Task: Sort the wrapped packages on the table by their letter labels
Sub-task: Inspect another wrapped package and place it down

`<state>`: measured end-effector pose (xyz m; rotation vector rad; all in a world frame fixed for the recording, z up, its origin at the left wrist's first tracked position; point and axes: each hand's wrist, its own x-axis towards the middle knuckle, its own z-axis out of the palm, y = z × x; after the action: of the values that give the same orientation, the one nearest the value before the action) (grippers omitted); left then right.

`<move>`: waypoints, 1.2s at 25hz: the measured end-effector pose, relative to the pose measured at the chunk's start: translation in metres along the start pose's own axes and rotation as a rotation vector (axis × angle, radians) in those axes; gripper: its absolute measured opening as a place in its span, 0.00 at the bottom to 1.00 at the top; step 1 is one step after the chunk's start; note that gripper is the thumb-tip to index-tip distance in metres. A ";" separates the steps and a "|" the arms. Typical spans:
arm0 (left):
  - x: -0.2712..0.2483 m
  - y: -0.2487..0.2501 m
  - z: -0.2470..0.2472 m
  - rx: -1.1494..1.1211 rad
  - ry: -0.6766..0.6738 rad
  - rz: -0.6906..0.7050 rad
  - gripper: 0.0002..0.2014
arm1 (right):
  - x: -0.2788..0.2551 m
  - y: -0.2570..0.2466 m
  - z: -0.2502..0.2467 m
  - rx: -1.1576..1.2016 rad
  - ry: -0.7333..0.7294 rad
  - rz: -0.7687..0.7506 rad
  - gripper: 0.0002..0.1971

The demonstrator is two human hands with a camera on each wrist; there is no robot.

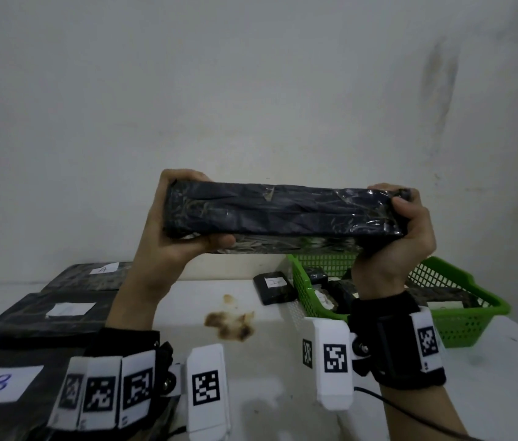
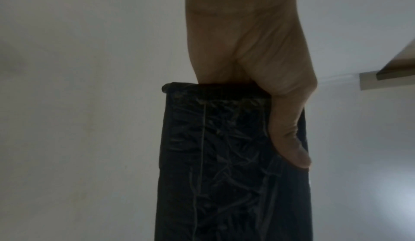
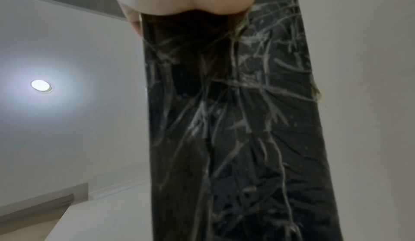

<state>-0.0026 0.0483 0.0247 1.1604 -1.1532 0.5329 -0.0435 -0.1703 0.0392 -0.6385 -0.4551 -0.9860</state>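
I hold a long black wrapped package (image 1: 283, 214) up in front of me, well above the table. My left hand (image 1: 172, 227) grips its left end, thumb underneath. My right hand (image 1: 407, 224) grips its right end. No letter label shows on the sides facing me. The left wrist view shows the package (image 2: 224, 165) with my thumb along its edge. In the right wrist view the package (image 3: 235, 120) runs away from my palm toward the ceiling. On the table lie a package labelled B (image 1: 3, 386), another with a white label (image 1: 47, 316), and one labelled A (image 1: 92, 275).
A green mesh basket (image 1: 461, 319) at the right holds several black packages. A small black package (image 1: 275, 288) with a white label lies just left of it. Brown stains (image 1: 229, 323) mark the white table's (image 1: 270, 393) middle. A white wall stands close behind.
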 end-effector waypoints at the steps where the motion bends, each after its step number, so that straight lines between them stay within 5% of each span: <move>1: 0.000 0.001 -0.001 0.016 0.002 0.009 0.27 | 0.000 0.000 0.000 -0.031 -0.015 0.008 0.12; 4: 0.000 0.002 -0.005 0.111 0.061 0.016 0.30 | 0.006 -0.001 -0.002 -0.182 -0.005 0.123 0.15; 7: 0.000 -0.001 -0.009 0.191 0.086 0.011 0.28 | 0.010 -0.003 -0.002 -0.281 -0.123 0.326 0.03; 13: 0.000 0.002 -0.010 0.167 0.065 0.007 0.31 | 0.010 0.001 -0.005 -0.280 -0.165 0.244 0.14; 17: 0.003 0.002 -0.003 0.347 0.114 0.008 0.31 | 0.012 0.004 -0.011 -0.228 -0.140 0.268 0.16; 19: 0.003 0.006 -0.001 0.426 0.159 0.009 0.30 | 0.012 0.003 -0.013 -0.488 -0.174 0.247 0.16; 22: 0.007 0.006 0.008 0.777 0.035 0.150 0.25 | 0.009 -0.005 -0.012 -1.134 -0.546 -0.032 0.37; 25: 0.009 -0.003 0.022 1.117 -0.118 0.289 0.21 | -0.016 0.011 0.007 -1.131 -1.068 0.018 0.53; 30: 0.007 0.001 0.033 1.079 -0.086 0.258 0.27 | -0.025 0.023 0.017 -1.072 -0.998 -0.043 0.35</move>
<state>-0.0149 0.0169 0.0301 1.9555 -1.0942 1.4171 -0.0370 -0.1346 0.0296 -2.1332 -0.7944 -0.8467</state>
